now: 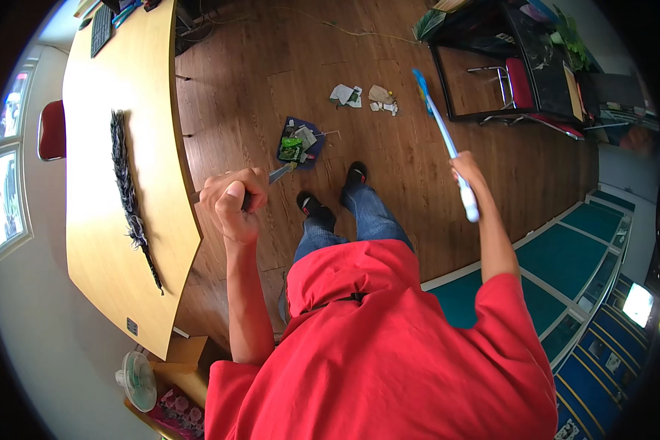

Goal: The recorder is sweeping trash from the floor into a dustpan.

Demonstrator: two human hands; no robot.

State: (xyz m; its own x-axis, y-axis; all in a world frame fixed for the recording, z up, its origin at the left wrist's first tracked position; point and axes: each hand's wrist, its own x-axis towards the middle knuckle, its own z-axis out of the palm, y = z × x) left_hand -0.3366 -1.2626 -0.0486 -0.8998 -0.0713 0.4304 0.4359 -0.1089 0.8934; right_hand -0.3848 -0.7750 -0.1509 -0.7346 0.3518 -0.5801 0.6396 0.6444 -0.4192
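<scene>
My left hand [235,202] is closed around the handle of a long-handled dustpan [320,144]. Its dark blue pan rests on the wooden floor, holding a green wrapper [291,149] and pale paper scraps [306,137]. In my right hand [467,169] is the light-coloured handle of a broom [443,129], which slants away toward its blue head [419,78]. Beyond the pan lie crumpled white papers with green bits [345,95]. Beside them are a crumpled brown paper [380,94] and torn white pieces [384,107].
A pale wooden table [96,220] on the left bears a dark feather duster [124,176] and a keyboard [102,31]. At right stand a black table [547,66] and a red chair [520,82]. A teal partition [564,247] runs behind on the right; a fan [138,381] is lower left.
</scene>
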